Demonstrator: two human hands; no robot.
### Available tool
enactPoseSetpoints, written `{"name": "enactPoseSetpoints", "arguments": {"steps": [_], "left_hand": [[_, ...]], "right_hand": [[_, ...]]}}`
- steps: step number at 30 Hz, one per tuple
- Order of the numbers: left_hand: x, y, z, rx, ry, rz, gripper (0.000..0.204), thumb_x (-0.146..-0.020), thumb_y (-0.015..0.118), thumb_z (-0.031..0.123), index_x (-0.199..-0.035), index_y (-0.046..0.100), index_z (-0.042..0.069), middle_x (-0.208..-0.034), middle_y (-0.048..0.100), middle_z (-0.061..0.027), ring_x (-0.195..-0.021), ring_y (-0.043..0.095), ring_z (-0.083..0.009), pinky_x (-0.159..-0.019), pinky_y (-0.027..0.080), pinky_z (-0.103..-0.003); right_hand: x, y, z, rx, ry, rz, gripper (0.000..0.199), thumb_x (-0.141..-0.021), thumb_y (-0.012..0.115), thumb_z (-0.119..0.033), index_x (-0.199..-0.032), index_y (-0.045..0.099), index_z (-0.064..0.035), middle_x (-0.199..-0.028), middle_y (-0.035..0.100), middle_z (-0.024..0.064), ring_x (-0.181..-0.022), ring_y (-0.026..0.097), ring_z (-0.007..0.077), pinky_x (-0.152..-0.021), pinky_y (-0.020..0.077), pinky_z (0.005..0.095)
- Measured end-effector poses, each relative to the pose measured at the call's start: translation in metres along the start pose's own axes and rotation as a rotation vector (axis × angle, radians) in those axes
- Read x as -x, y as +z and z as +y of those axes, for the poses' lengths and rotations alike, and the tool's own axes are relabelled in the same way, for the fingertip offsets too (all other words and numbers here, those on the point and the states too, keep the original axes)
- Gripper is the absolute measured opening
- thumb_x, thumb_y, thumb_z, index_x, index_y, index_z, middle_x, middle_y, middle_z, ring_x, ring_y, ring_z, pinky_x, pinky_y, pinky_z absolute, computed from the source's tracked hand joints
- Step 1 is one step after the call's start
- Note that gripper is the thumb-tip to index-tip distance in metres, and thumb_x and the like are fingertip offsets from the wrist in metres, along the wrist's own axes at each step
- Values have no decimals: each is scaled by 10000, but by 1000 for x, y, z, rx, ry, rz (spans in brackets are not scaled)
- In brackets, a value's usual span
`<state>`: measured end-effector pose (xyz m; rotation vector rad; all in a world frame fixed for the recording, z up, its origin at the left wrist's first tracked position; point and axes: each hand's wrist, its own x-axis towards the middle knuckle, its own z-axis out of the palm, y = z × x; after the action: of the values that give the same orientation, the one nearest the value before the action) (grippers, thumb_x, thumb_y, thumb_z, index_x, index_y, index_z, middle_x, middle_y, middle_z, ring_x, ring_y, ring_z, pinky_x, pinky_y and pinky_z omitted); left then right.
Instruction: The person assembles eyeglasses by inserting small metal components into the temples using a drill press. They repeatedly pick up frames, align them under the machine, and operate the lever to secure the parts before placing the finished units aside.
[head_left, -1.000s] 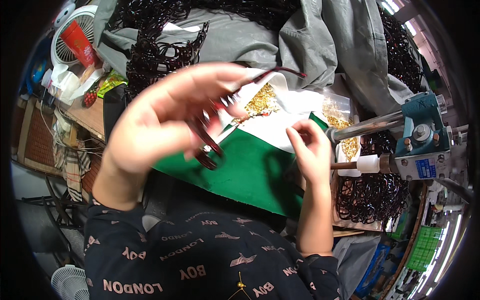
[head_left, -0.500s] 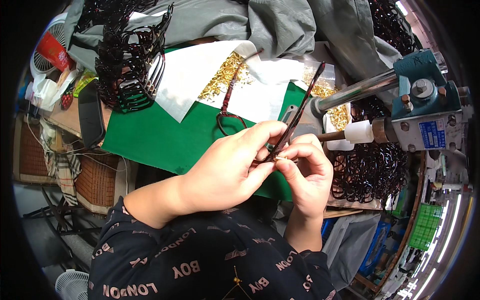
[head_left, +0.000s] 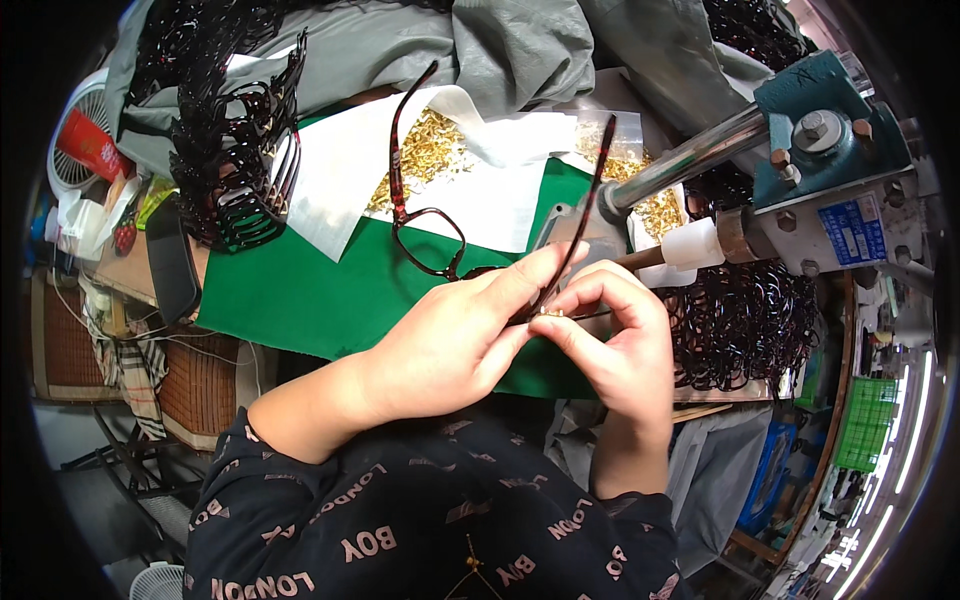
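Observation:
A dark reddish-brown eyeglass frame (head_left: 396, 175) is spread in front of me, both temples raised away from my body. My left hand (head_left: 435, 345) is closed around the frame's near side, covering part of its front. Against that near hinge corner, the thumb and forefinger of my right hand (head_left: 625, 345) pinch a tiny gold-coloured metal piece (head_left: 551, 312). Both sets of fingertips meet there, and the exact contact is too small to make out. Below the frame lies a green mat (head_left: 290, 295), and white paper (head_left: 335, 175) bearing loose gold pieces (head_left: 432, 145) is beyond it.
A bench machine (head_left: 825, 135) with a metal shaft reaches in from the right. Stacked dark eyeglass frames (head_left: 240, 150) stand at the left; more frames (head_left: 745, 330) are heaped below the machine. Another gold heap (head_left: 660, 210) sits beside the shaft. A phone (head_left: 173, 265) lies at the left.
The eyeglass frame has turned in my hands, so one rim and its far temple show more openly at the left. My right fingers stay at the hinge corner. The whole view has shifted slightly.

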<state>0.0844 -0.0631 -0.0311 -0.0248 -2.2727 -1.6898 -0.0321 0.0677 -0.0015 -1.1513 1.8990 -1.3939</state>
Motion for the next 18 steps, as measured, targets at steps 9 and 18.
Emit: {"name": "enactPoseSetpoints", "arguments": {"steps": [9, 18], "left_hand": [[-1, -7, 4, -45, 92, -72, 680, -748, 541, -79, -1364, 282, 41, -1310, 441, -149, -1063, 556, -287, -883, 452, -333], [0, -9, 10, 385, -142, -199, 626, -808, 488, -95, -1374, 244, 14, -1261, 474, -148, -1003, 562, -184, -776, 500, -290]], "right_hand": [[-6, -9, -6, -70, 103, -181, 125, -695, 713, -11, -727, 594, 10, -774, 547, 28, -656, 494, 60, -565, 389, 195], [-9, -19, -4, -131, 267, -239, 198, -699, 721, -54, -881, 651, -18, -566, 469, -76, -514, 347, -7, -467, 283, 172]]}}
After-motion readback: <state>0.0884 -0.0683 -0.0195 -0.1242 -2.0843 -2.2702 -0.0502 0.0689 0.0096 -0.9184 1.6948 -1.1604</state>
